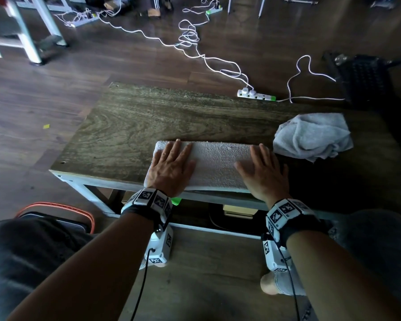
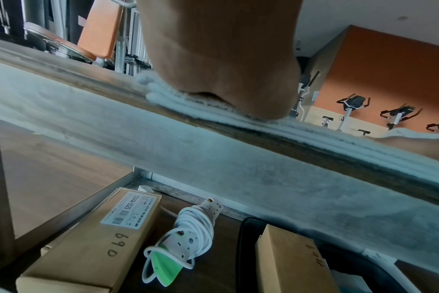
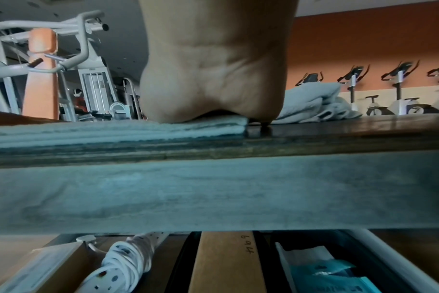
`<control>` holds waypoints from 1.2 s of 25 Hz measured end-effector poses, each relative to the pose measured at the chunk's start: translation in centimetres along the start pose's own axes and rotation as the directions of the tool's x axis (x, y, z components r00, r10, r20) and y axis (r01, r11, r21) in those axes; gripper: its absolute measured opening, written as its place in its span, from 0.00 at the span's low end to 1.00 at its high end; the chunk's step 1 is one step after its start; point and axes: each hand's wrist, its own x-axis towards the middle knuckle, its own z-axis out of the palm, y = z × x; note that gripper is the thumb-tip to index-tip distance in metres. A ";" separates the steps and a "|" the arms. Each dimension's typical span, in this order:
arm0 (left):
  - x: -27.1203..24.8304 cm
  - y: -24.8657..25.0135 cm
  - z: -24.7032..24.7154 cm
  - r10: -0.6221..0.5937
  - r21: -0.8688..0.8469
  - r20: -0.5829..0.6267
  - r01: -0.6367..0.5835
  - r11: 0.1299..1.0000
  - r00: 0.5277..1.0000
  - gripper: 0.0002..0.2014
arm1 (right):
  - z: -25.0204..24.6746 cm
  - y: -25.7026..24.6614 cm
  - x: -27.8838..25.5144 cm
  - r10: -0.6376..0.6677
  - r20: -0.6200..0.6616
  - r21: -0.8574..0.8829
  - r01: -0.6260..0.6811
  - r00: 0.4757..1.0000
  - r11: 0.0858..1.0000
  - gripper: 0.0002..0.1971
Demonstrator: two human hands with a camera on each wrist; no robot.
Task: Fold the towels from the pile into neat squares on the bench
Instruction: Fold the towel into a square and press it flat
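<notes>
A pale towel (image 1: 215,163), folded into a long strip, lies along the near edge of the wooden bench (image 1: 148,117). My left hand (image 1: 171,166) presses flat on its left end, fingers straight and spread. My right hand (image 1: 263,172) lies flat on its right end the same way. In the left wrist view the heel of the left hand (image 2: 226,79) sits on the towel's stacked layers (image 2: 301,130). The right wrist view shows the right hand (image 3: 213,79) on the towel's folded end (image 3: 213,124). A crumpled grey towel (image 1: 313,136) lies on the bench just right of the strip.
A white power strip (image 1: 256,95) and loose cables lie on the floor beyond the bench. A black chair base (image 1: 359,77) stands at far right. On the lower shelf sit cardboard boxes (image 2: 93,243) and a coiled extension lead (image 2: 188,234). The bench's left half is bare wood.
</notes>
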 end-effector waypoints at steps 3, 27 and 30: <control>-0.4 -0.3 -0.3 -0.028 -0.009 0.025 0.028 1.000 0.999 0.31 | -0.5 0.7 -0.1 0.042 0.070 -0.001 -0.042 0.997 0.999 0.40; -2.4 3.3 -6.7 -0.381 -0.818 0.180 0.353 0.454 0.907 0.12 | 3.2 -4.9 -7.2 -0.572 -0.189 0.008 0.584 0.798 0.812 0.46; -2.8 3.8 -8.1 -0.292 -0.916 0.353 0.392 0.085 0.889 0.07 | 2.2 -6.0 -6.9 -0.544 -0.336 0.049 0.591 0.769 0.805 0.25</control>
